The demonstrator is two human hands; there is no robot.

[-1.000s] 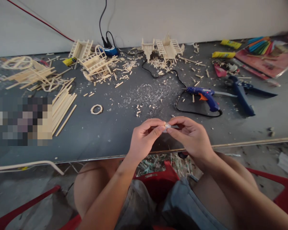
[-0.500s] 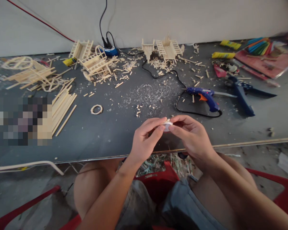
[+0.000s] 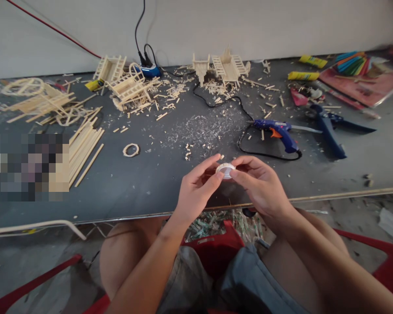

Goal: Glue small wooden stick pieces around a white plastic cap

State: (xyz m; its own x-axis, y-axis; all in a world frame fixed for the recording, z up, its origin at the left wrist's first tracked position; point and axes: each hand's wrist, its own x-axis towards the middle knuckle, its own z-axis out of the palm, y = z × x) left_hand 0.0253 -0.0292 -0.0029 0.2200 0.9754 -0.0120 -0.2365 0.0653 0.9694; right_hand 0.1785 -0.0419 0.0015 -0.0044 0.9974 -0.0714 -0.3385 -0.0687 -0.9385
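Between my two hands, above the table's front edge, is a small white round cap [image 3: 227, 170] with pale wooden bits along its far rim. My left hand [image 3: 199, 185] grips its left side, thumb on the near edge and index finger raised beyond the rim. My right hand [image 3: 260, 181] pinches the right side between thumb and fingers. The other fingertips are hidden behind the cap. A ring of small wooden pieces [image 3: 131, 150] lies on the table to the left, and several tiny cut wood bits [image 3: 187, 151] lie just beyond my left hand.
A blue glue gun [image 3: 277, 131] with its cord lies right of centre, beside dark blue cutters [image 3: 330, 131]. Wooden sticks [image 3: 87, 148] lie at left. Stick-built models [image 3: 229, 67] stand along the wall among scraps. Yellow tubes [image 3: 303, 76] are at back right.
My left index finger has lifted from the cap's far rim, leaving more of the cap showing. My right hand has kept its pinch.
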